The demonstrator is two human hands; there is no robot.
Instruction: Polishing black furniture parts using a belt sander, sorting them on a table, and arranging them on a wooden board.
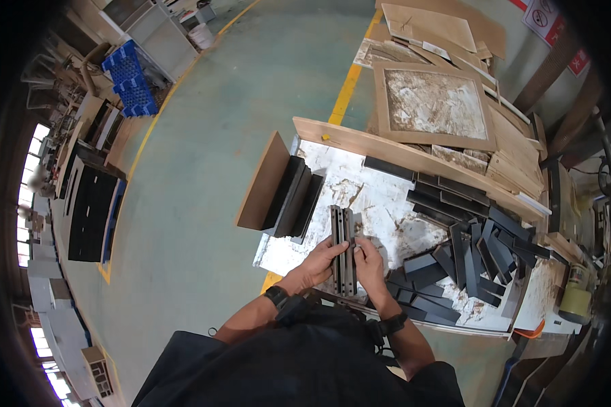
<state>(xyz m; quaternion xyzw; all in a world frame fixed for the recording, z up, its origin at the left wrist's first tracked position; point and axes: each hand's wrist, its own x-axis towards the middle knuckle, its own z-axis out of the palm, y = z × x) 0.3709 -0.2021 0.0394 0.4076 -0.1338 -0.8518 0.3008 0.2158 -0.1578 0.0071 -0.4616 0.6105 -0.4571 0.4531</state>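
Dark strips (343, 249) pinched between both hands' fingers (334, 249).

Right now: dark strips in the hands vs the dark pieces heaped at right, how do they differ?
The held strips lie aligned side by side, gripped by the left hand and right hand; the heaped pieces lie loose, crossing at mixed angles, untouched. The held strips look long and narrow; many heaped pieces look shorter and wider. Both are dark, flat and on the same paint-stained table.

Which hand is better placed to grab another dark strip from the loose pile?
Likely the right hand. It sits on the side of the held strips nearest the pile of dark strips; the left hand would have to cross over.
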